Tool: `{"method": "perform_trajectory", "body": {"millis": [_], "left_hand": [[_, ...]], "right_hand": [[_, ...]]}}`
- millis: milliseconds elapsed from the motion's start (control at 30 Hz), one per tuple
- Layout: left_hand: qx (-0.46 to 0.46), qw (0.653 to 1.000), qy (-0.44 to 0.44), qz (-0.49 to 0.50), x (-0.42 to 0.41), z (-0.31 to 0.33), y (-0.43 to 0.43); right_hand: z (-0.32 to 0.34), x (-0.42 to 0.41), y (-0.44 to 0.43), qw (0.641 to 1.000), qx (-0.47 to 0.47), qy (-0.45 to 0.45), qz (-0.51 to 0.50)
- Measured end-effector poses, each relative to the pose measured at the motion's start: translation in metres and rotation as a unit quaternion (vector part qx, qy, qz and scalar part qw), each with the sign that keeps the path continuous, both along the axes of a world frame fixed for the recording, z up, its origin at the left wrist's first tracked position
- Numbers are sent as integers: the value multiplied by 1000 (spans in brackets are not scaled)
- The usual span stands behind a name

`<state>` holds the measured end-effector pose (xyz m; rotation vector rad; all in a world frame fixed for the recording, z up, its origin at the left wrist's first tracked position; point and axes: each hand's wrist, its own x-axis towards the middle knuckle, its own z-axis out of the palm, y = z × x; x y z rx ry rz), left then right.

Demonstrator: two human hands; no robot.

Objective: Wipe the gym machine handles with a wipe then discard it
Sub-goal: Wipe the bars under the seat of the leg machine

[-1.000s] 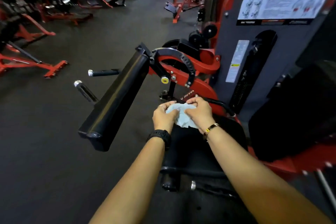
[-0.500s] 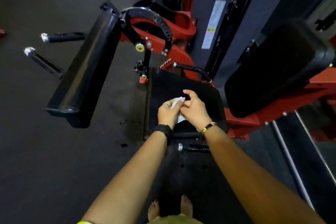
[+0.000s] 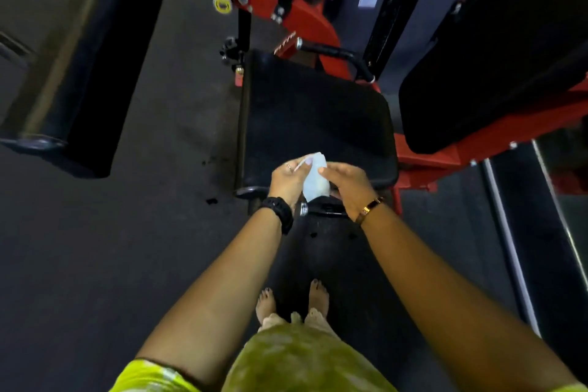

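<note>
Here, red gym machine [image 3: 305, 19] fills upper view. Black seat [image 3: 318, 111] below, side handle [image 3: 331, 52] at its far edge, no hand on it. 2 hands together over seat's near edge: left hand [image 3: 288, 180] and right hand [image 3: 351, 183] pinch pale wipe [image 3: 315, 181] between them. Likely prepping wipe; handle wiping and discard left.

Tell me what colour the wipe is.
Pale bluish white; the wipe shows best in the head view.
</note>
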<state>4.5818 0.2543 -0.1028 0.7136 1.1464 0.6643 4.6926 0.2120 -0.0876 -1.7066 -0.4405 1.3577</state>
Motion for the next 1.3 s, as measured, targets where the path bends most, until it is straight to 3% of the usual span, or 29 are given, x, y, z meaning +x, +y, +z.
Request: {"method": "perform_trajectory", "body": {"millis": [367, 533, 600, 667, 733, 800, 867, 933, 1000, 1100, 1300], "left_hand": [[-18, 999, 43, -8, 7, -77, 1], [4, 996, 94, -5, 8, -106, -7], [64, 989, 134, -17, 10, -115, -10], [188, 955, 221, -65, 10, -123, -16], [311, 888, 305, -148, 8, -136, -23], [349, 839, 350, -230, 4, -149, -29], [362, 816, 369, -259, 1, -158, -37], [349, 830, 366, -235, -1, -165, -39], [307, 870, 340, -182, -2, -163, -38], [248, 913, 306, -109, -1, -161, -39], [209, 949, 229, -54, 2, -172, -47]], "right_hand": [[-85, 7, -4, 992, -49, 88, -79], [-109, 4, -11, 990, -56, 64, -113], [-113, 8, -13, 986, -52, 66, -147], [-117, 15, -14, 975, -28, 90, -200], [-121, 23, -14, 972, -17, 67, -223], [-127, 29, -16, 979, -19, 15, -204], [-129, 31, -17, 986, -5, -68, -151], [-131, 31, -19, 972, 27, -222, -75], [-134, 27, -22, 934, 78, -347, -19], [-147, 15, -25, 901, 85, -421, 57], [-203, -31, -28, 818, 93, -519, 227]]}}
